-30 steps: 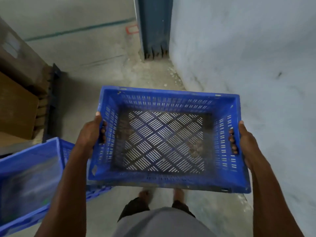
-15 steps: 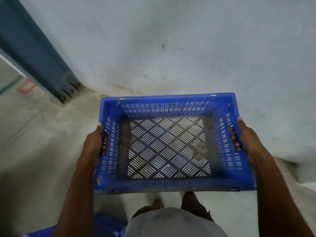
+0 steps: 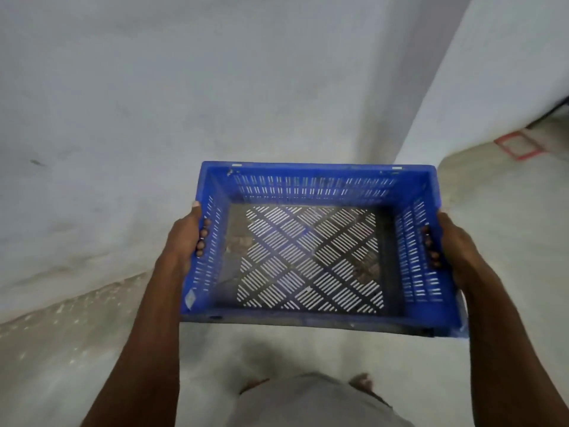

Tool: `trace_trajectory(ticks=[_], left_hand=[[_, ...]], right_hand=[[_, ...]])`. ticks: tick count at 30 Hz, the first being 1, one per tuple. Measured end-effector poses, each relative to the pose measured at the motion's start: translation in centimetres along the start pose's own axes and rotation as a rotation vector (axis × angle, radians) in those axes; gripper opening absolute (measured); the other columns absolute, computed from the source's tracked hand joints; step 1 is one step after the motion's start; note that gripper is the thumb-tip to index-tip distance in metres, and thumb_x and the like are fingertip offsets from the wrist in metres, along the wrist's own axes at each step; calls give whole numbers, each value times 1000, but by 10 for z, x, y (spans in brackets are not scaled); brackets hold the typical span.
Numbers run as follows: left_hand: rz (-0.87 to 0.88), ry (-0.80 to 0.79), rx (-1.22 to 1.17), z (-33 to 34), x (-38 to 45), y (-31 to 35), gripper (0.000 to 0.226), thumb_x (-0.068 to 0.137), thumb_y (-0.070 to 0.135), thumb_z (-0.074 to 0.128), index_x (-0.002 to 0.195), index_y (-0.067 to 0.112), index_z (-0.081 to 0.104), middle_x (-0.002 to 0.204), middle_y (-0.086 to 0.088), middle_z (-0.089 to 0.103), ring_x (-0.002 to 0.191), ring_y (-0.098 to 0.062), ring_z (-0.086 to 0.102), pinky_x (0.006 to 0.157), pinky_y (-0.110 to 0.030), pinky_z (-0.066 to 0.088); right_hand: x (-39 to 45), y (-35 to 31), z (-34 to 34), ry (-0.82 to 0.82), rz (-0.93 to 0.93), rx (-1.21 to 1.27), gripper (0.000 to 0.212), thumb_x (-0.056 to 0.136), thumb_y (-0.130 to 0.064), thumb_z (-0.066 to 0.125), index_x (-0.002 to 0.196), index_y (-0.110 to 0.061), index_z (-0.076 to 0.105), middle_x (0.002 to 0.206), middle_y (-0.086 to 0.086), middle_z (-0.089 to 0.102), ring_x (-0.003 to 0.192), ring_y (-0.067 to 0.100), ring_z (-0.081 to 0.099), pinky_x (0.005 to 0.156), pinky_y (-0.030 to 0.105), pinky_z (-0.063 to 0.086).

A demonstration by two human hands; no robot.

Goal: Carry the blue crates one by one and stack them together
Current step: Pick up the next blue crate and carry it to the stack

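Head view: a blue crate (image 3: 308, 248) is held in the air in front of the person's body, above a pale concrete floor (image 3: 77, 349). The crate is open at the top, with slotted walls and a slotted bottom in a diamond pattern; brownish dirt is seen on the bottom. The left hand (image 3: 184, 238) is clamped on the crate's left wall, with the thumb lying along the rim and the fingertips (image 3: 203, 233) showing through the handle slot on the inside. The right hand (image 3: 455, 245) is clamped on the right wall in the same way, its fingertips (image 3: 431, 251) curled through the handle slot. The crate is held roughly level. A grey-white wall (image 3: 154, 103) is seen just beyond it, with a corner (image 3: 425, 97) above the far right edge. A red outlined marking (image 3: 517, 147) is seen on the floor at the right.
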State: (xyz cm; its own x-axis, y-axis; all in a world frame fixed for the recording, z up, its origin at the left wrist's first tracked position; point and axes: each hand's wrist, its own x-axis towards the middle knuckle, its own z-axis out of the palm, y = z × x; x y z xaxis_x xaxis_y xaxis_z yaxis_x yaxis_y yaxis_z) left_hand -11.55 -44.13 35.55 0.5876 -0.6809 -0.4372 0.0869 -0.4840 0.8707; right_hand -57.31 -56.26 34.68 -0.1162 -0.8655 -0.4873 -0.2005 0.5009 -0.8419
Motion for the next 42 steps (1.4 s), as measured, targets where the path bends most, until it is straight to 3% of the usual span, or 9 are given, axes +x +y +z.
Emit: trace_trajectory(ticks=[13,28,36,42], left_hand=[[79,-562,240,456,-41,101,51,100,64,40,84,18,55,61,3,44,48,-13,32,49,-28,31],[178,-1022,463,913,-87,200,48,103,58,36,84,18,53,62,2,40,41,-13,30,44,-24,25],[252,-1155,563,1138,-142,238,46,105,56,34,81,20,50,60,3,38,34,-8,29,37,-19,23],[244,-1133,564,1291,-174,242,45,104,57,36,85,19,52,62,3,39,35,-9,29,37,-19,24]], right_hand=[[49,64,-367,486,93,288,53,97,-64,38,87,-16,58,64,2,47,43,13,33,36,21,29],[125,76,-611,968,177,565,55,97,-65,39,88,-15,59,66,2,50,39,11,34,32,20,28],[192,85,-739,1085,226,693,52,98,-63,38,87,-15,56,65,1,45,37,9,31,32,19,25],[275,95,-883,1077,245,673,53,98,-63,38,87,-15,58,62,0,45,38,10,31,32,20,26]])
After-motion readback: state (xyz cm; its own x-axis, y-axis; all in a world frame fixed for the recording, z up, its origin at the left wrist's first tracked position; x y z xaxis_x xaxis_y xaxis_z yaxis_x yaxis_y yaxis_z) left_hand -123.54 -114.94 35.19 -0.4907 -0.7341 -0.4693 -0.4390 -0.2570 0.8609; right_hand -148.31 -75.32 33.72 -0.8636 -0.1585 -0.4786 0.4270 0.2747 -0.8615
